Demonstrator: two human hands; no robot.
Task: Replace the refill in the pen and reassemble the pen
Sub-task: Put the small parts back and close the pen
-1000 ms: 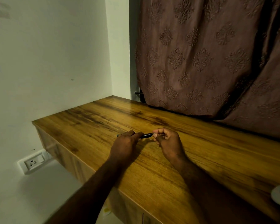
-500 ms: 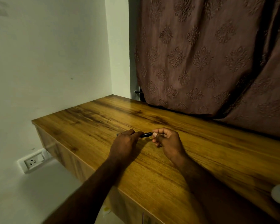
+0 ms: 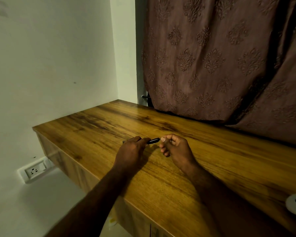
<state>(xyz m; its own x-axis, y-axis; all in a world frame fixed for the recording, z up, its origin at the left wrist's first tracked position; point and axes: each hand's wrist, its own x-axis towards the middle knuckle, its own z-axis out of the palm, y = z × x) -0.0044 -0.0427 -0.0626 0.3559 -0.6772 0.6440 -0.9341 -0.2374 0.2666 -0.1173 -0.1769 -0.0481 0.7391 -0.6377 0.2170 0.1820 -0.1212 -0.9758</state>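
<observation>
Setting: a wooden desk against a white wall, a patterned curtain behind it.
Pen: a dark pen held level just above the desk, between both hands.
Left hand: the left hand is closed around the pen's barrel, hiding most of it.
Right hand: the right hand pinches the pen's exposed end with thumb and forefinger.
Step, judged: likely loosening or pulling the tip end; too small to confirm.
Doing it well: steady the barrel and work in line with it, so the thin refill does not bend.
</observation>
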